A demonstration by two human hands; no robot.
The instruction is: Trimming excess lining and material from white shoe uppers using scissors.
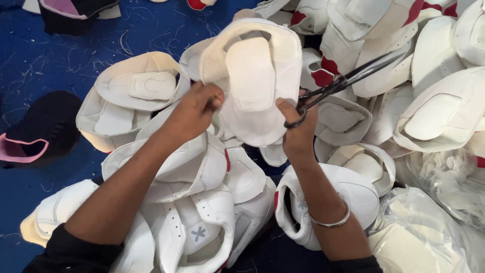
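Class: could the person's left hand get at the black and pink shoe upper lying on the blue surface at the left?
Probably not right now: the left hand grips the raised white shoe upper. Otherwise the path to the black and pink upper looks open.

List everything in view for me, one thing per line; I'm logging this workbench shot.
held shoe upper: one, cream-white, raised at centre between both hands
scissors: one pair, black, in the right hand, blades pointing up right
loose shoe uppers: a big pile, white with some red trim, centre and right
dark uppers: two or so, black and pink, left edge
clear bags: a couple, holding white pieces, lower right
work surface: blue, strewn with threads
bangle: one, silver, right wrist
left hand: grips the upper's left edge
right hand: grips the upper and scissors
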